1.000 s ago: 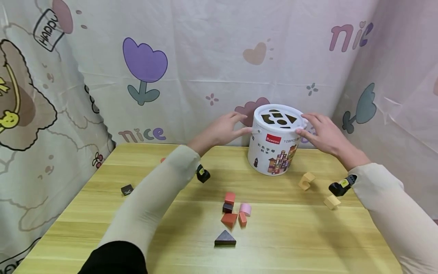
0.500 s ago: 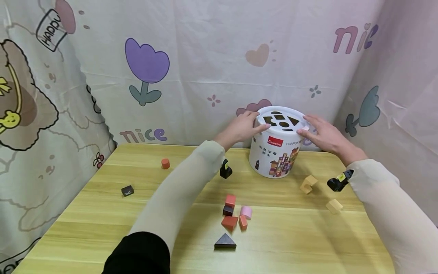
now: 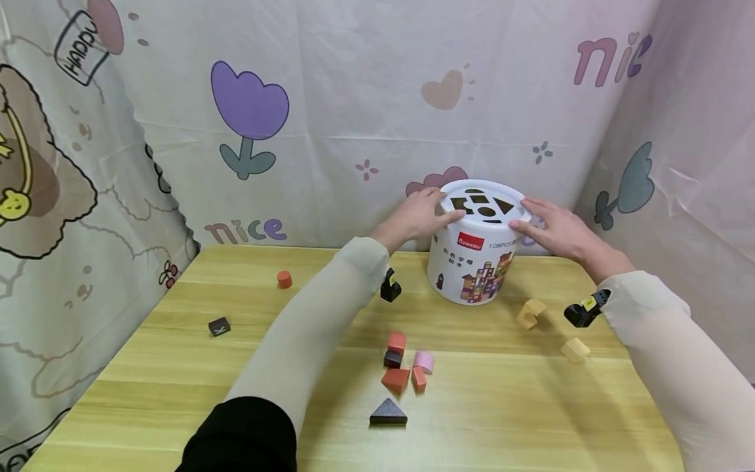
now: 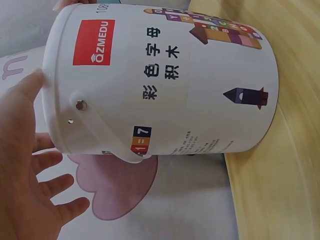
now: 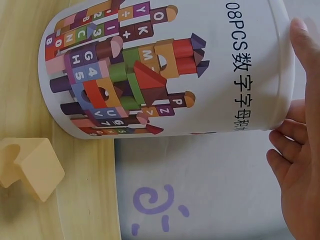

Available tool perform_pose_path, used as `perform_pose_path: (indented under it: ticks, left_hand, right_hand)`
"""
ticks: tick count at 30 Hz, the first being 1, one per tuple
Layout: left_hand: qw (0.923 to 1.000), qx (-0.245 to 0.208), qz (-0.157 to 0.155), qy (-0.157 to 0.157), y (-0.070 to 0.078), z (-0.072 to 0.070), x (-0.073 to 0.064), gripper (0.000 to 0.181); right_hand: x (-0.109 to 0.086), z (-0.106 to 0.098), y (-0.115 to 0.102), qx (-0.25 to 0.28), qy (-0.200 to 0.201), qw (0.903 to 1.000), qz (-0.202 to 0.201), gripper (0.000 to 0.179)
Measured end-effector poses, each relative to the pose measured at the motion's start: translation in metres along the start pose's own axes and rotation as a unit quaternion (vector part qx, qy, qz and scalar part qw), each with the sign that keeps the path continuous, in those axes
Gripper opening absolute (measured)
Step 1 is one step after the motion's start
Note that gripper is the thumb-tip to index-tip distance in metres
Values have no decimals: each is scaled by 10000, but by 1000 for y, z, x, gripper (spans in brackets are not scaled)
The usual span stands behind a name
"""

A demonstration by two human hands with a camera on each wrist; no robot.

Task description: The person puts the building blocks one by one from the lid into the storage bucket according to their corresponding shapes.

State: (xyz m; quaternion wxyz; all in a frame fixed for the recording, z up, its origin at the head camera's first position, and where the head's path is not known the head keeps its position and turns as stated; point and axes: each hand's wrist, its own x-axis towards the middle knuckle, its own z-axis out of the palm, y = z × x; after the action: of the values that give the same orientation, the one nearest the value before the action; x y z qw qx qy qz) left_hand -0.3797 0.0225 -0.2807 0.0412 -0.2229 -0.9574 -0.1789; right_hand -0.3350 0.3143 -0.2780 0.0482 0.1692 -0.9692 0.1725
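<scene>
A white lidded bucket [image 3: 474, 265] with a printed block picture stands upright at the back of the table. Its white lid [image 3: 459, 193] has several shaped holes. My left hand [image 3: 415, 219] touches the lid's left edge, thumb at the front; in the left wrist view its other fingers [image 4: 55, 187] spread out loosely beside the rim. On the opposite edge rests my right hand [image 3: 557, 229], thumb forward and fingers along the rim. The bucket's white handle [image 4: 107, 132] hangs down its side in the left wrist view.
Red, pink and dark blocks [image 3: 396, 380] lie mid-table, with a dark triangular block [image 3: 388, 413] in front. Two tan blocks [image 3: 575, 351] sit to the right. Farther left are a red cylinder [image 3: 284, 279] and a dark letter block [image 3: 219, 326]. A printed curtain [image 3: 342, 85] hangs behind.
My left hand has moved right and come onto the lid's left edge, uncovering the red cylinder. My right hand and the bucket stay nearly in place.
</scene>
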Motion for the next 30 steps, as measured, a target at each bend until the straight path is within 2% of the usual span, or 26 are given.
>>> perform_pose_path:
  ticks: [6, 12, 22, 30]
  left_hand:
    - [9995, 181, 236, -80, -9, -8, -8, 88]
    - [9986, 157, 478, -177, -18, -19, -19, 79]
    - [9978, 44, 588, -302, -34, -29, -45, 88]
    - [9974, 16, 660, -302, -54, -36, -65, 89]
  right_hand:
    - [-4, 0, -9, 59, 37, 9999, -99, 79]
    - [-7, 3, -18, 97, 236, 9989, -384, 74]
    - [-14, 11, -41, 133, 492, 9966, -645, 68]
    - [-18, 22, -61, 89, 470, 9956, -803, 68]
